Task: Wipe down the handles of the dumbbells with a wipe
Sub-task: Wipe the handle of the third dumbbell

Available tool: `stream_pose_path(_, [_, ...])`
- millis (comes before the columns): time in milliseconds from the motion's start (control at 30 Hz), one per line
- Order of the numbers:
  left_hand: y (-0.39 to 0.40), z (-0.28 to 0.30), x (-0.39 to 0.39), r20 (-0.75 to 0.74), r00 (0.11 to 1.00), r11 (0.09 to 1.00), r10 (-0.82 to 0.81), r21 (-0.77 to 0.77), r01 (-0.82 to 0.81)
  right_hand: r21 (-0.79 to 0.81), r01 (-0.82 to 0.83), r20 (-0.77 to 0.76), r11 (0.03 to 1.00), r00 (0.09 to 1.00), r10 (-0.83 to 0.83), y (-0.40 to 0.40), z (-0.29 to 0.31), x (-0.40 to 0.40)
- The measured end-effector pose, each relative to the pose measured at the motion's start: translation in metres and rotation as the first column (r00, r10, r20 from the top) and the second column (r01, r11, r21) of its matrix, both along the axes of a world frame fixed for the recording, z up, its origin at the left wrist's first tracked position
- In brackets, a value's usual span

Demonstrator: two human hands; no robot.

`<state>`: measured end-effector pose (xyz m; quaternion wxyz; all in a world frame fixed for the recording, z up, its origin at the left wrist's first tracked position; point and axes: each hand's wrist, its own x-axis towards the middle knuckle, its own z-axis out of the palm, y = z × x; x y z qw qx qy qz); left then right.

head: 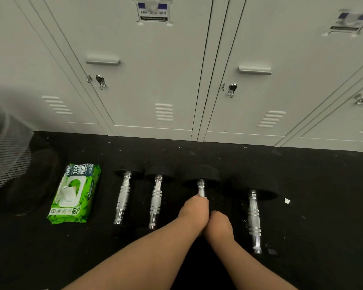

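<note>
While both my hands are down on the third dumbbell [201, 181], I can see only part of what they are doing. My left hand [194, 210] is curled over the middle of its chrome handle [201, 188], with a sliver of what looks like white wipe [201, 195] showing at my fingertips; my right hand [219, 226] sits just behind it, touching it, knuckles up, and I cannot tell whether it grips the bar or merely steadies it. Only the far stretch of the handle shows beyond my left hand, running into the black far head.

To the left of my left hand lie two smaller dumbbells [123, 197] [156, 200], side by side, and further left the green wipe pack [73, 194]. To the right of my right hand lies the largest dumbbell [254, 218], well apart. All rest on the black floor [323, 206] before the lockers [155, 70].

I judge the dumbbell heavy and rigid, unlikely to shift under rubbing, though it may roll on its round heads. The polished chrome will be slick, more so when damp; the ringed grooves mid-handle should give the cloth purchase. The wipe is soft and thin, so I would wrap it round the bar and hold at the middle.
</note>
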<state>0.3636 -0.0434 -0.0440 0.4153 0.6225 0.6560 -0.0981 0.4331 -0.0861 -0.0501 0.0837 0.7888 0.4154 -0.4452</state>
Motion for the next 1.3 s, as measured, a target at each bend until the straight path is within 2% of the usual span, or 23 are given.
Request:
stream_pose_path(100, [0.000, -0.002, 0.007, -0.092, 0.994, 0.998, -0.056, -0.035, 0.053, 0.074, 0.055, -0.001, 0.996, 0.998, -0.055, -0.003, -0.005, 0.005])
stream_pose_path(233, [0.006, 0.007, 0.012, -0.165, 0.977, 0.989, -0.134, -0.092, 0.120, 0.056, 0.096, -0.037, 0.994, 0.995, -0.094, 0.001, -0.008, 0.013])
stream_pose_path(333, [0.013, 0.013, 0.014, -0.200, 0.953, 0.968, -0.226, -0.152, 0.198, -0.012, 0.120, -0.118, 0.993, 0.986, -0.121, 0.009, -0.011, 0.020])
stream_pose_path(400, [0.018, 0.017, 0.013, -0.193, 0.939, 0.952, -0.285, -0.173, 0.253, -0.136, 0.206, -0.253, 0.969, 0.939, -0.235, 0.014, -0.011, 0.025])
stream_pose_path(467, [0.019, 0.016, 0.013, -0.202, 0.937, 0.945, -0.284, -0.222, 0.239, -0.184, 0.211, -0.304, 0.960, 0.917, -0.259, 0.017, -0.008, 0.026])
stream_pose_path(500, [0.018, 0.018, 0.012, -0.203, 0.942, 0.946, -0.267, -0.240, 0.217, -0.162, 0.167, -0.266, 0.973, 0.942, -0.206, 0.017, -0.008, 0.025])
stream_pose_path(567, [0.018, 0.016, 0.010, -0.180, 0.963, 0.960, -0.202, -0.232, 0.157, -0.111, -0.044, -0.136, 0.993, 0.990, 0.028, 0.019, -0.004, 0.019])
stream_pose_path(633, [0.019, 0.012, 0.007, -0.149, 0.976, 0.968, -0.158, -0.218, 0.124, -0.086, -0.210, -0.045, 0.974, 0.977, 0.207, 0.020, 0.004, 0.009])
stream_pose_path(667, [0.019, 0.012, 0.007, -0.142, 0.973, 0.967, -0.181, -0.208, 0.149, -0.081, -0.221, -0.039, 0.972, 0.975, 0.218, 0.021, 0.005, 0.008])
stream_pose_path(767, [0.020, 0.013, 0.003, -0.169, 0.958, 0.957, -0.233, -0.216, 0.195, -0.128, -0.118, -0.085, 0.985, 0.991, 0.108, 0.023, 0.000, 0.010])
stream_pose_path(833, [0.018, 0.013, 0.002, -0.186, 0.940, 0.945, -0.285, -0.217, 0.244, -0.129, 0.056, -0.216, 0.990, 0.973, -0.083, 0.023, -0.009, 0.014])
stream_pose_path(900, [0.016, 0.013, 0.000, -0.190, 0.922, 0.932, -0.336, -0.206, 0.297, -0.210, 0.284, -0.374, 0.936, 0.861, -0.345, 0.022, -0.011, 0.017])
stream_pose_path(933, [0.014, 0.012, -0.001, -0.178, 0.924, 0.933, -0.340, -0.190, 0.306, -0.257, 0.281, -0.402, 0.925, 0.839, -0.367, 0.022, -0.011, 0.019])
stream_pose_path(1033, [0.011, 0.013, -0.004, -0.169, 0.912, 0.924, -0.374, -0.147, 0.352, -0.301, 0.187, -0.395, 0.935, 0.868, -0.301, 0.024, -0.005, 0.019])
stream_pose_path(1133, [0.009, 0.008, -0.008, -0.177, 0.877, 0.893, -0.447, -0.134, 0.429, -0.237, -0.041, -0.238, 0.971, 0.971, -0.017, 0.020, -0.003, 0.012])
stream_pose_path(1200, [0.005, 0.000, -0.012, -0.180, 0.849, 0.867, -0.496, -0.050, 0.496, -0.172, -0.204, -0.130, 0.964, 0.974, 0.183, 0.015, 0.000, 0.002])
stream_pose_path(1267, [0.001, -0.007, -0.017, -0.189, 0.814, 0.827, -0.549, 0.021, 0.563, -0.106, -0.265, -0.077, 0.958, 0.963, 0.258, 0.014, 0.001, -0.006])
stream_pose_path(1300, [-0.001, -0.011, -0.020, -0.189, 0.796, 0.806, -0.575, 0.037, 0.591, -0.086, -0.233, -0.064, 0.969, 0.972, 0.228, 0.013, -0.001, -0.006])
